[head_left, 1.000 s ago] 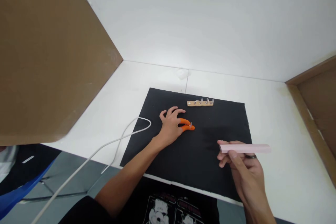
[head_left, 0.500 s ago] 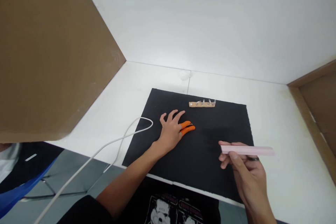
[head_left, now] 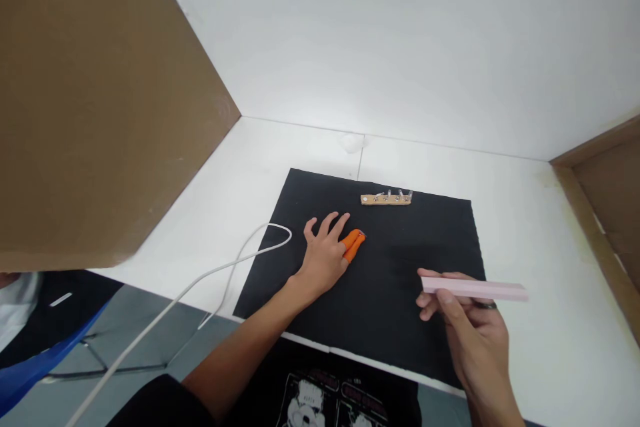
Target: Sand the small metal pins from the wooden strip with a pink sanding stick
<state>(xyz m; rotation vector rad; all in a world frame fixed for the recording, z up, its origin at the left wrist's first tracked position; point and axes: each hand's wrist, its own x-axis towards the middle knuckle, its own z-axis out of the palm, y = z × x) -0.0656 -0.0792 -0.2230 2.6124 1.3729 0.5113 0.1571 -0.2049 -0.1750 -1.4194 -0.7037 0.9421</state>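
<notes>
My left hand (head_left: 325, 250) lies on the black mat (head_left: 390, 293) with its fingers over a pair of orange-handled pliers (head_left: 354, 244); the handles stick out to the right from under the fingers. My right hand (head_left: 463, 323) is raised over the mat's right side, pinching a long pale pink bar (head_left: 475, 289) that lies level and points right. A small wooden strip with metal fittings (head_left: 386, 198) rests near the mat's far edge, apart from both hands.
A white cable (head_left: 220, 270) loops onto the mat's left edge and runs off the white table (head_left: 545, 240). A brown board (head_left: 90, 107) stands at the left and a wooden frame (head_left: 600, 180) at the right. White wall behind.
The orange pliers have turned under my left hand, their handles drawn closer together and nearer the fingers. My right hand with the pink bar has hardly moved.
</notes>
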